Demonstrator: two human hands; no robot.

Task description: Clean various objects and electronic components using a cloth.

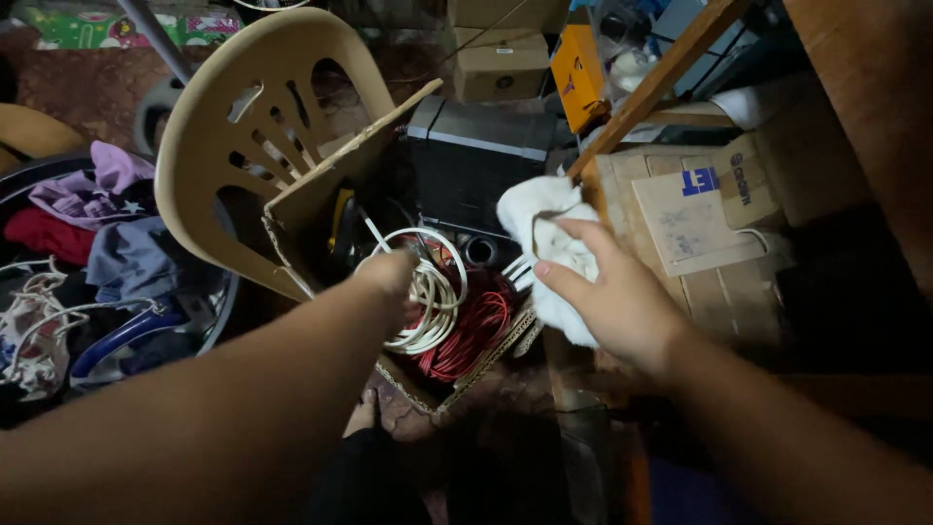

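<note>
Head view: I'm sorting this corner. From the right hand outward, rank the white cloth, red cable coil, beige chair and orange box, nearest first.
1. White cloth: held in the right hand.
2. Red cable coil: just left, in the cardboard box.
3. Orange box: up, behind.
4. Beige chair: far left, though its order with the orange box is close.

My left hand (389, 272) and right hand (612, 297) are bare, no gloves or rings; both forearms sleeveless; a bare foot (364, 413) below the left hand.

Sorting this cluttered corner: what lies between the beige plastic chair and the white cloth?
In the head view, an open cardboard box holding white cable coils and red wire; the left hand reaches in.
</note>
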